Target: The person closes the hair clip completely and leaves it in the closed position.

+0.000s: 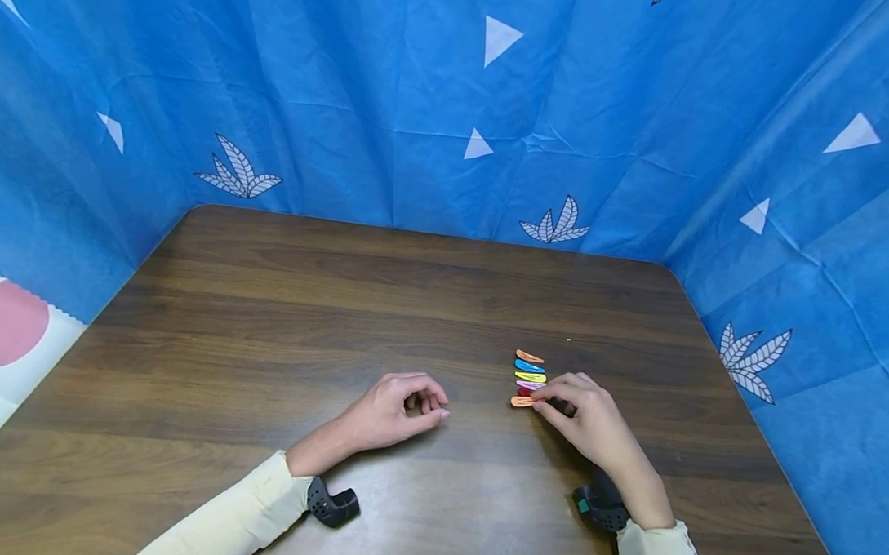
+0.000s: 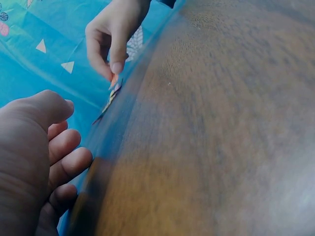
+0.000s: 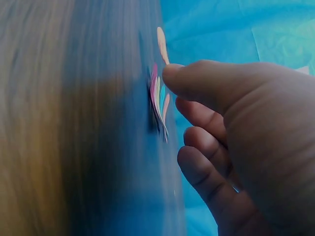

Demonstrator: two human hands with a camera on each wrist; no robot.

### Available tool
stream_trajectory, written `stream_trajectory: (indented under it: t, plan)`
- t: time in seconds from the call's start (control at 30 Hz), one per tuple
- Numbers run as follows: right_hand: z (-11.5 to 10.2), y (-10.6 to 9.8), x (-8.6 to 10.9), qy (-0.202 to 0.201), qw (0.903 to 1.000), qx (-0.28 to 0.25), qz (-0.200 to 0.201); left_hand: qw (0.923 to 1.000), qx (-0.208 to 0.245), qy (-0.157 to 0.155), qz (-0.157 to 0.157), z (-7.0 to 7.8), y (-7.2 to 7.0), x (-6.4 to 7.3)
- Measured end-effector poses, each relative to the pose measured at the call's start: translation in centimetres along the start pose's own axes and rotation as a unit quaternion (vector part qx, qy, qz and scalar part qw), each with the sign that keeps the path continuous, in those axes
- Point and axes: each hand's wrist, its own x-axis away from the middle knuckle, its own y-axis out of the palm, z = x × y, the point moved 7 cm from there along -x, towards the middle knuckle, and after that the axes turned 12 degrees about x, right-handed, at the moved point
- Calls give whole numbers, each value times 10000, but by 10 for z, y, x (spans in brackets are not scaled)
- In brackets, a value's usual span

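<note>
My right hand (image 1: 589, 417) pinches one end of a light orange snap hair clip (image 1: 521, 402) between thumb and fingers. In the right wrist view that clip (image 3: 162, 43) is raised off the table. Just beyond it, several more hair clips lie in a column: a red one (image 1: 525, 391) partly covered by the fingers, a pale pink one (image 1: 529, 385), a yellow one (image 1: 530, 378), a blue one (image 1: 529, 367) and, farthest, another orange one (image 1: 528, 356). To the left, my left hand (image 1: 392, 410) rests by the table with loosely curled fingers and holds nothing.
The brown wooden table (image 1: 303, 321) reaches back to a blue patterned curtain (image 1: 392, 104). A tiny yellow speck (image 1: 569, 340) lies beyond the clips. Each wrist wears a black device, such as the left one (image 1: 334, 505).
</note>
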Motion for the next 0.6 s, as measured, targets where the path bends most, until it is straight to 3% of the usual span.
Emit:
stream_trajectory:
  t: [0.6]
  plan:
    - [9, 1, 1, 295, 9981, 278, -470, 10000, -15, -2, 33, -1, -2, -1]
